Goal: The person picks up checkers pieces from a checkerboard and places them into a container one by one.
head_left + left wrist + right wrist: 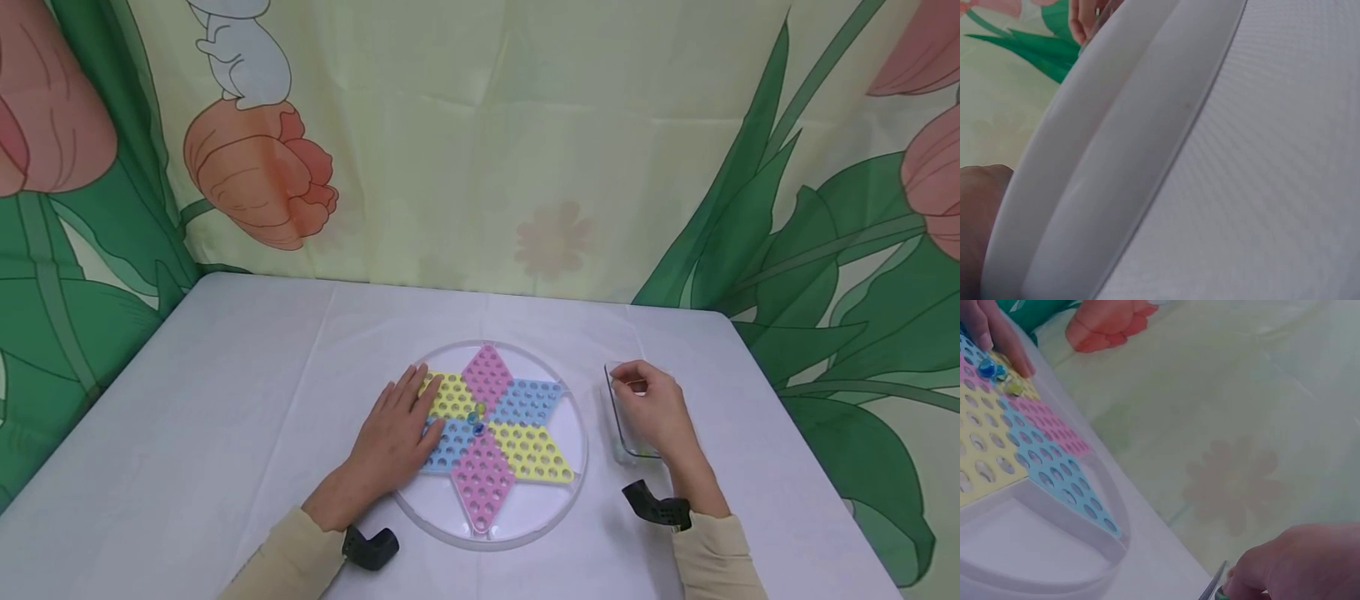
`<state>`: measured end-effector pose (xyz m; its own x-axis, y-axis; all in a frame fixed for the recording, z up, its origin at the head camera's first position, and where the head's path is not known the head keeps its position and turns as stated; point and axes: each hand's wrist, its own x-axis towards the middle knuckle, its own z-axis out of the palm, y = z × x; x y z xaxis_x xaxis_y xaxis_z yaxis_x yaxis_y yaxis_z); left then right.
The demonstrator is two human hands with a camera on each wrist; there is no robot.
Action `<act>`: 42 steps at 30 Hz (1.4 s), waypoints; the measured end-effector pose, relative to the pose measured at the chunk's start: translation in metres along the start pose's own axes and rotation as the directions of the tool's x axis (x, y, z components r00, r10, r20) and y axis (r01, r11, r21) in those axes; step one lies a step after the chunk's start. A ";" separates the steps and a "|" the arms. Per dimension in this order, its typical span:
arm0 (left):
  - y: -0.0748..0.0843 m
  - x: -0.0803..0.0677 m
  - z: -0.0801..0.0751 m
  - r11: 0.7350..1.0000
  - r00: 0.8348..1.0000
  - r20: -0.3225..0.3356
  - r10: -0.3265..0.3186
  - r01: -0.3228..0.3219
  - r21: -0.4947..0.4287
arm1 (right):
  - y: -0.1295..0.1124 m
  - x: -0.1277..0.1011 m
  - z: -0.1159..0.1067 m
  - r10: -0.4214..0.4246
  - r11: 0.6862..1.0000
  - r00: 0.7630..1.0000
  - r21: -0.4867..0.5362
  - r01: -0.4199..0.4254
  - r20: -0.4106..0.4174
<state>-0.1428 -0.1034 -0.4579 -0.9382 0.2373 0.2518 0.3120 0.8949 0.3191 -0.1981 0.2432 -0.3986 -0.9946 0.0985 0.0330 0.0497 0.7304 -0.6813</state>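
A round white Chinese checkers board [555, 500] lies on the table, its star of pink, yellow and blue points full of holes. Blue and yellow-green glass marbles [478, 429] sit at its centre. Across the left side of the board rests my left hand [393, 433], palm down with fingers extended over the yellow and blue points. My right hand [654, 404] is over a clear box [621, 433] with a dark rim, right of the board. Its thumb and fingers pinch a marble with green in it [1222, 593], mostly hidden by the fingertips in the right wrist view.
A white cloth [225, 417] covers the table. Behind it hangs a curtain [450, 167] printed with tulips and a rabbit. Small greenish pieces show faintly through the near end of the clear box. The board's raised rim [1085, 156] fills much of the left wrist view.
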 end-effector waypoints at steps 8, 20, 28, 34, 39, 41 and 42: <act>0.001 0.000 -0.001 1.000 1.000 0.000 0.001 -0.001 -0.004 | 0.007 0.003 0.005 0.016 0.995 0.996 -0.102 -0.007 0.092; 0.001 0.000 -0.002 1.000 1.000 0.001 0.001 -0.001 0.001 | 0.009 0.004 0.009 -0.014 0.985 0.991 -0.167 0.037 0.137; 0.001 0.000 -0.002 1.000 1.000 0.009 -0.004 0.004 -0.006 | 0.005 0.000 0.006 -0.054 0.986 0.996 -0.155 0.065 0.074; 0.001 0.000 -0.001 1.000 1.000 0.005 0.000 0.000 -0.006 | -0.006 -0.006 0.000 -0.084 0.991 0.995 -0.108 0.079 -0.046; 0.000 0.000 -0.001 1.000 1.000 0.006 0.002 -0.002 -0.008 | -0.011 -0.008 -0.002 -0.128 0.989 0.981 -0.087 0.116 -0.146; -0.001 0.001 0.000 1.000 1.000 0.006 0.003 -0.003 -0.006 | -0.013 -0.008 -0.002 -0.143 0.989 0.974 -0.069 0.133 -0.176; -0.001 0.001 0.000 1.000 1.000 0.007 0.003 -0.003 -0.005 | -0.014 -0.009 -0.002 -0.149 0.988 0.971 -0.058 0.141 -0.187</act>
<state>-0.1436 -0.1038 -0.4579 -0.9382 0.2428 0.2468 0.3159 0.8921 0.3231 -0.1897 0.2336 -0.3876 -0.9562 0.1129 0.2702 -0.0855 0.7748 -0.6264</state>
